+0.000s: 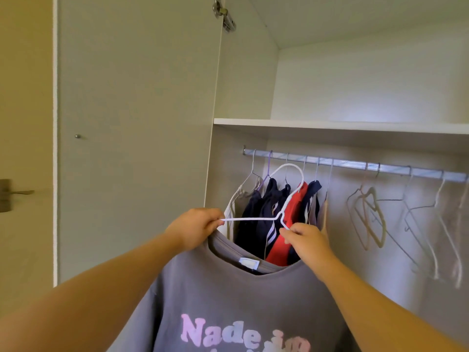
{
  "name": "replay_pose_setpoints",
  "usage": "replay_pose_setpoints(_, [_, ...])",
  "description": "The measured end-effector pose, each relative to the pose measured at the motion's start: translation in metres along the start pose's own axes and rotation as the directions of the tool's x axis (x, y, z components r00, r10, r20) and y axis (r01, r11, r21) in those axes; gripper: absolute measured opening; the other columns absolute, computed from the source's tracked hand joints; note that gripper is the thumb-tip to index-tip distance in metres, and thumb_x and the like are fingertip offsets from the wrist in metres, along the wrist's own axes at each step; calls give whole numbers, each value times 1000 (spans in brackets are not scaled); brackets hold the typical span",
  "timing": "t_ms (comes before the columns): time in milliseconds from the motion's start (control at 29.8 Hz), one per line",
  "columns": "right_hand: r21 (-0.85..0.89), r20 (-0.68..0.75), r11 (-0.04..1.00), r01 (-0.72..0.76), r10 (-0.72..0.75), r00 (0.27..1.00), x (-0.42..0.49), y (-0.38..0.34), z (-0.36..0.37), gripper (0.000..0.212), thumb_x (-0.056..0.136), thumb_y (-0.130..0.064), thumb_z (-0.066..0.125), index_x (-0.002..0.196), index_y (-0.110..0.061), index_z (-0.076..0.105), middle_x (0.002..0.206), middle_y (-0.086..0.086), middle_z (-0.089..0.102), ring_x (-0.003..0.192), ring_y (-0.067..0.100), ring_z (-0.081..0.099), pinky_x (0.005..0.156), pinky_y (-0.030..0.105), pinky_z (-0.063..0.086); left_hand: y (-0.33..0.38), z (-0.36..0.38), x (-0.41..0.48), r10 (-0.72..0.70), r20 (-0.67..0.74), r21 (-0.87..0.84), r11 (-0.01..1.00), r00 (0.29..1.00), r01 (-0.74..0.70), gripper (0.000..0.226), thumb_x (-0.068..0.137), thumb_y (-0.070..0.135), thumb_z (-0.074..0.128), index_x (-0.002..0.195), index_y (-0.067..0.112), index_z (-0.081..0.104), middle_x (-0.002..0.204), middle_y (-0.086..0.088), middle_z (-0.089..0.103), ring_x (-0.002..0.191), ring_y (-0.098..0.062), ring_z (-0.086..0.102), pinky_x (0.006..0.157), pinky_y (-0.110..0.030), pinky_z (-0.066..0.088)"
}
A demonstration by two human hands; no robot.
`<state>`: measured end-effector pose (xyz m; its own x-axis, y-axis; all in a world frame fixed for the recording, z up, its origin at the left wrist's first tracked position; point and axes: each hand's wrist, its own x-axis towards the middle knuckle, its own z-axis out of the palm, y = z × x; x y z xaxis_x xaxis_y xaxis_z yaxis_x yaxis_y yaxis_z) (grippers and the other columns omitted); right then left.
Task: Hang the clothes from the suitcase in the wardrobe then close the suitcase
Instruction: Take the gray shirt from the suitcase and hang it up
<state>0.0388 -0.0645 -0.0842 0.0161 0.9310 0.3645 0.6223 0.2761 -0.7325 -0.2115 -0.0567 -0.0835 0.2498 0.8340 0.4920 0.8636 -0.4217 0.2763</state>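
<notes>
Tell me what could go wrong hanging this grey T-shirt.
The white hanger sits mostly above the collar of the grey T-shirt, pinched by the left hand and right hand; the shirt may slip off if released. Its hook is in front of tightly packed hung clothes, so it may snag a neighbour before reaching the rail.

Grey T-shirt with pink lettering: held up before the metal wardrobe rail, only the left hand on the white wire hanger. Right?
Not quite. The head view shows both hands on the white wire hanger: left hand pinches its end, right hand pinches it below the hook. The rest holds.
</notes>
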Motion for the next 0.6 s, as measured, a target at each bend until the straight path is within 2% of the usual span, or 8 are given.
replay_pose_setpoints(67, [54,-23,997,-60,61,998,-3,5,-8,32,91,-24,57,65,-6,58,71,11,54,71,21,50,69,30,39,11,8,6,52,3,-53,997,999,-51,19,98,24,43,102,16,60,86,1,57,82,-20,51,73,-24,38])
replay_pose_setpoints(202, [82,-68,988,-127,133,989,-10,15,-27,35,91,-19,57,57,-12,53,62,3,51,62,17,46,59,26,34,38,24,18,128,-7,-150,980,992,-128,19,98,18,45,107,16,61,75,16,51,78,-9,48,68,-11,34])
replay_pose_setpoints(302, [39,-77,988,-151,153,985,-18,21,-42,34,91,-22,56,58,-14,51,65,1,53,63,15,46,63,28,36,57,35,29,197,3,-203,960,980,-192,20,98,17,45,107,13,63,74,16,50,72,-3,47,67,-3,34])
replay_pose_setpoints(369, [24,-86,986,-165,167,982,-20,25,-48,32,91,-24,56,61,-12,51,68,4,52,64,15,45,66,28,37,62,40,32,211,7,-230,952,978,-203,20,98,17,45,105,13,64,74,16,50,70,0,47,67,-4,35])
replay_pose_setpoints(470, [0,-108,980,-201,200,974,-28,34,-66,30,92,-24,56,66,-10,50,65,6,45,61,16,41,60,23,35,74,52,37,238,26,-237,945,971,-225,18,98,18,45,103,14,62,76,14,51,73,-2,47,67,-7,35])
replay_pose_setpoints(605, [-11,-158,943,-333,327,932,-44,53,-92,28,88,-16,59,63,-9,49,64,9,45,65,21,43,63,27,37,93,68,45,301,81,-204,938,950,-280,20,97,22,47,112,20,60,94,8,50,90,-10,49,87,-22,40])
